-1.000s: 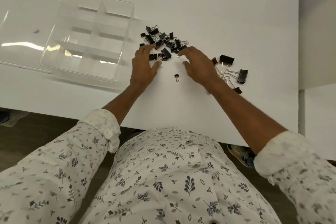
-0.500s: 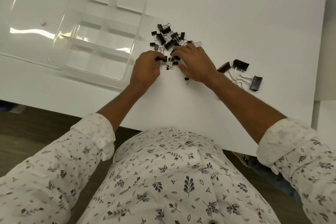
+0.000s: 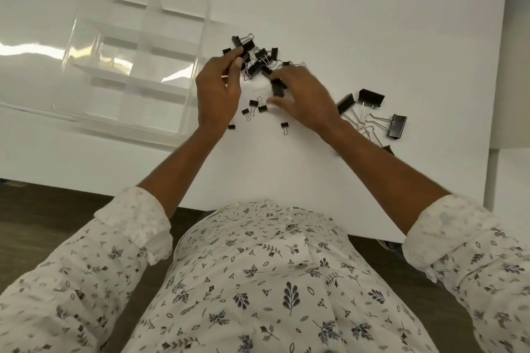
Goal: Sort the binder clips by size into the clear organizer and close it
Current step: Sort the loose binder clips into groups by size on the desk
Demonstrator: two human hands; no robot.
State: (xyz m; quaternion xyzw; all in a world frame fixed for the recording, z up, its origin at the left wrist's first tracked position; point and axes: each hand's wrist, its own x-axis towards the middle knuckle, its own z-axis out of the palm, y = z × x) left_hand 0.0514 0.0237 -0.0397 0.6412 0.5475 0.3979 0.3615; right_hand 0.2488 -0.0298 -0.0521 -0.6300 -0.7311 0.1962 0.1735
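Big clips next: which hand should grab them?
Right, probably. The large clips lie just beside the right hand, on its outer side. The left hand is at the far side of the clip pile, next to the organizer, and would have to cross over.

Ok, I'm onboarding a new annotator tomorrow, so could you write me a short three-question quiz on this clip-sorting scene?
1. True or false: the clear organizer already holds some clips.
2. Where do the large clips lie? A) in the organizer B) on the table, right of the right hand C) on the organizer's lid
3. Which hand is nearer the organizer?
Key: 1 false, its compartments are empty; 2 B; 3 the left hand.
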